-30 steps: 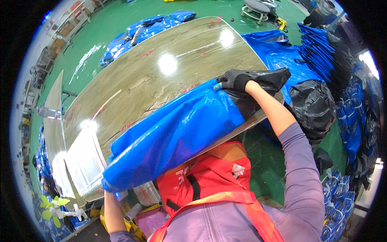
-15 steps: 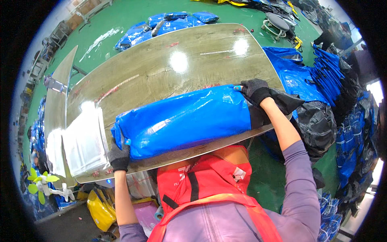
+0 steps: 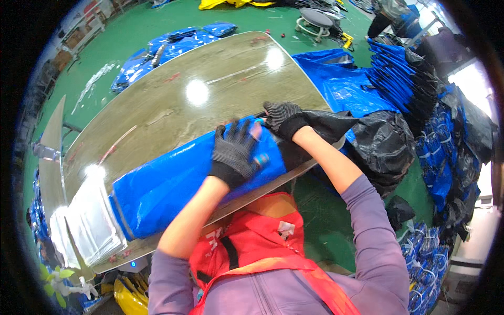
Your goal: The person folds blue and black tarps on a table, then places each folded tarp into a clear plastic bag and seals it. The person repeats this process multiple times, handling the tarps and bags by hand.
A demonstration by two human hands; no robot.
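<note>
A long, folded blue tarp-like bag with a black end section lies across the wood-patterned tabletop in front of me. My left hand, in a dark knitted glove with bare fingertips showing, presses flat on the blue part with its fingers spread. Close to its right, my right hand has its gloved fingers curled over the far edge of the black section, where blue meets black. Loose black material trails out from under the right wrist. The right fingertips are partly hidden.
Clear plastic sheets lie at the table's left end. Blue packages rest on the green floor beyond. To the right are a blue sheet, a stack of folded blue bags and a black bundle. A small green-bladed fan is at lower left.
My left hand has left the bag's left end and come across onto its right part. The right hand has shifted onto the black section's edge. The whole view has turned somewhat.
</note>
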